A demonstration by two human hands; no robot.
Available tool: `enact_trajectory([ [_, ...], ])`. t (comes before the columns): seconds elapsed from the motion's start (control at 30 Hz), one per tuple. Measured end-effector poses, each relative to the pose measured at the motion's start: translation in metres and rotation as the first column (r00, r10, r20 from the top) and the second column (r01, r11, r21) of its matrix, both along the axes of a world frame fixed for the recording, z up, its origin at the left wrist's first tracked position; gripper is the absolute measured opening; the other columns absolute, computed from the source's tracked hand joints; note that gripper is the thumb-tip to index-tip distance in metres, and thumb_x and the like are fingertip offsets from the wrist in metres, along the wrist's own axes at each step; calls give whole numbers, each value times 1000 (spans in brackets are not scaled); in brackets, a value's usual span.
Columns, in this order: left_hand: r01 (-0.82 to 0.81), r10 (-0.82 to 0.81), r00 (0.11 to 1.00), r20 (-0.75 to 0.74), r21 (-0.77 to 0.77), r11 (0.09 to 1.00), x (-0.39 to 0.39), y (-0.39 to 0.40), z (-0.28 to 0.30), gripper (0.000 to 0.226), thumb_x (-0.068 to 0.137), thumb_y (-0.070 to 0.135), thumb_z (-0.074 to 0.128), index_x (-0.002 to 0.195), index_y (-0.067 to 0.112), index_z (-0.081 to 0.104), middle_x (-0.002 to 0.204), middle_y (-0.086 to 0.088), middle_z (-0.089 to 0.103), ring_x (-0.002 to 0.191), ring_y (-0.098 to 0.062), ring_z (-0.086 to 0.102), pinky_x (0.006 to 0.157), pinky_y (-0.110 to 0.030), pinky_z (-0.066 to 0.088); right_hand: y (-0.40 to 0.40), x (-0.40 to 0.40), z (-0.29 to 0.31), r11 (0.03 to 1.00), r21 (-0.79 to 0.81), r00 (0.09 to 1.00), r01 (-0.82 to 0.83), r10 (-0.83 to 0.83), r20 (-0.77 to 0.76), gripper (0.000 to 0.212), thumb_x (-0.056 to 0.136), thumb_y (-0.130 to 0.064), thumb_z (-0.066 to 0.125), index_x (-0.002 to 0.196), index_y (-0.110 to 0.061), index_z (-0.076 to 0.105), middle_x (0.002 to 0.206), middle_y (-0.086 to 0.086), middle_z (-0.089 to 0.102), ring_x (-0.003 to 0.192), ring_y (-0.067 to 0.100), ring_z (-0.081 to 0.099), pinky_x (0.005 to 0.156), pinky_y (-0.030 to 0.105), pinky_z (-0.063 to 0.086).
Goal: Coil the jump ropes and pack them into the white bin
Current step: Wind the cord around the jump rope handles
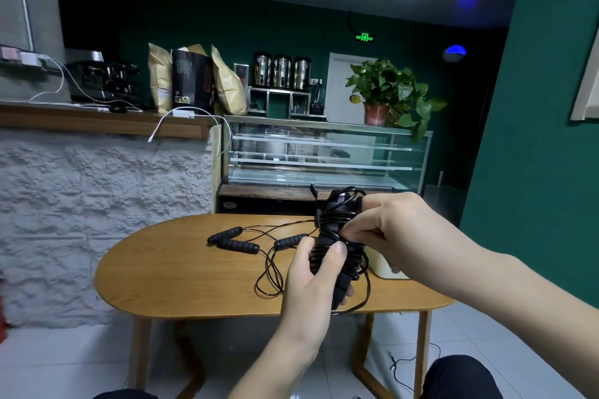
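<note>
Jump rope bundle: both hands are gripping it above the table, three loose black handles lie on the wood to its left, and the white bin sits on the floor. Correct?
Not quite. The head view shows the white bin standing on the table, mostly hidden behind the right hand. The rest holds: the left hand and right hand grip the jump rope bundle, and three loose handles lie to its left.

Both hands (311, 272) (389, 230) raised together, fingers (359, 232) curled.

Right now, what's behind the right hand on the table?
Only a corner of the white bin shows below the right hand. That hand and the coiled jump rope hide its opening and contents.
</note>
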State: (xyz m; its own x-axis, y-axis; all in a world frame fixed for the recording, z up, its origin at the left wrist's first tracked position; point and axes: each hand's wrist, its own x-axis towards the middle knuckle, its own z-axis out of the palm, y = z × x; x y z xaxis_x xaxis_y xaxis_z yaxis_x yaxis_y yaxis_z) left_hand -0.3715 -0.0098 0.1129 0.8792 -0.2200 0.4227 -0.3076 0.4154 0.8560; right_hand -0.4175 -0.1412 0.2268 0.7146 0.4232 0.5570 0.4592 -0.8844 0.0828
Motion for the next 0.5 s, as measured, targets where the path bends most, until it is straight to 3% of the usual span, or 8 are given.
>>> enact_trajectory([
  [0.1,-20,20,999,29,6,1000,3,0,-1,22,87,45,65,92,24,62,70,-9,62,60,-23,58,59,-38,46,4,-2,3,993,-54,993,107,-109,-42,18,83,2,68,71,-11,71,73,5,56,61,-7,49,55,21,44],
  [0.2,-47,46,997,64,19,999,3,-1,-2,35,81,55,70,90,22,63,66,-12,64,57,-23,60,59,-39,45,8,-6,5,952,-124,956,279,-288,-60,16,79,-3,69,77,-19,69,76,-2,52,48,7,43,49,27,48],
  [0.27,-78,75,994,85,41,996,4,-1,-3,38,77,61,70,88,25,63,67,-16,65,57,-23,61,58,-39,47,15,-12,6,919,-212,937,333,-348,-34,17,80,-8,67,84,-24,65,76,-7,45,63,13,53,55,33,50],
  [0.4,-122,117,989,85,58,991,6,-4,-4,35,79,63,71,85,29,62,74,-22,65,55,-22,58,56,-38,46,41,-27,10,825,-403,889,396,-454,-57,21,93,-10,54,110,-21,58,91,-2,36,87,31,60,63,36,36],
  [0.5,-118,113,990,84,52,992,9,-2,-3,37,89,58,68,93,22,60,75,-22,65,58,-22,59,57,-39,47,41,-19,15,836,-439,921,329,-387,-47,18,94,-12,51,108,-19,60,96,-1,40,93,32,63,66,37,45],
])
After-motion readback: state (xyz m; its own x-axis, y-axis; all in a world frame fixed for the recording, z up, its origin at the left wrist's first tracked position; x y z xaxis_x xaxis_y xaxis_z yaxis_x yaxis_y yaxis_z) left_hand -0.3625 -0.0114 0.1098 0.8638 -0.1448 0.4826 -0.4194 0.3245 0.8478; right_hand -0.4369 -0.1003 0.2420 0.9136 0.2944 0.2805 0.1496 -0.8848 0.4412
